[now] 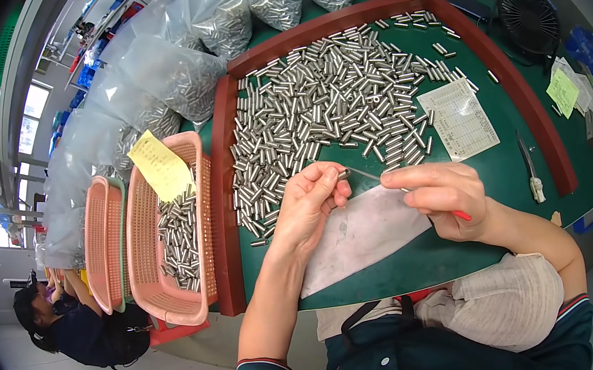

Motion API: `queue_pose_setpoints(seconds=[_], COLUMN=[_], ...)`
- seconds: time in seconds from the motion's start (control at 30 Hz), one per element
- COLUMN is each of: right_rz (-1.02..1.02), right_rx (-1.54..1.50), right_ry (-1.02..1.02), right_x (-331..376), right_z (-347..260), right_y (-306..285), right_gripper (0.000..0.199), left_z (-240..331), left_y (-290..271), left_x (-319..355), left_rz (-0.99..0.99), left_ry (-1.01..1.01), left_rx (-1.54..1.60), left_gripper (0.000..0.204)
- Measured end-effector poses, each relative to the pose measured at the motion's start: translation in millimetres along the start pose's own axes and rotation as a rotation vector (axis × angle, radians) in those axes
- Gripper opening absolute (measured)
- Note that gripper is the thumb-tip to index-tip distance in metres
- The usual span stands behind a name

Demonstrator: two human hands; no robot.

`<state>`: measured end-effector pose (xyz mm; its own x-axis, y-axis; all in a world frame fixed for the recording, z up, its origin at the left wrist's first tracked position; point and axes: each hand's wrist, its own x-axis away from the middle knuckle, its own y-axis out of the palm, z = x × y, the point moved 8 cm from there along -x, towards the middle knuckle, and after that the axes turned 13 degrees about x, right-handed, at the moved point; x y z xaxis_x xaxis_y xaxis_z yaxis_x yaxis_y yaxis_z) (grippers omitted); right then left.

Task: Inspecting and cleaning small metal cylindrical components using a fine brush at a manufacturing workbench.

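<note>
Pin held at fingertips, thin tool at its end

Your left hand was closed around one small metal pin, pinched between thumb and fingertips, just above the near edge of the green table. Your right hand gripped a thin red-handled tool, its fine metal tip meeting the pin's right end. A pale sheet lay on the table under both hands. Just beyond them, a heap of loose metal pins filled the red-framed area. To the right of the heap lay a printed form. On the left, a pink basket held more pins and a yellow note. Clear bags of pins stood along the far edge.
</note>
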<state>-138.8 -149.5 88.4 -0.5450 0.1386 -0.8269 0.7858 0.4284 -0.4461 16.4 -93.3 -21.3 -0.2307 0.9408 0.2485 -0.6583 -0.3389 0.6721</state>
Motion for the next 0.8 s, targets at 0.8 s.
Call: queue_pose_setpoints(seconds=[0.8], right_rz=[0.011], right_rx=[-0.108], right_ry=[0.224], right_x=[5.6], right_z=[16.7], right_y=[-1.6], right_gripper=[0.004], left_z=[0.1], left_y=[-1.9], left_x=[-0.9], left_rz=[0.037], left_ry=[0.006], left_rx=[-0.02], left_gripper=[0.011])
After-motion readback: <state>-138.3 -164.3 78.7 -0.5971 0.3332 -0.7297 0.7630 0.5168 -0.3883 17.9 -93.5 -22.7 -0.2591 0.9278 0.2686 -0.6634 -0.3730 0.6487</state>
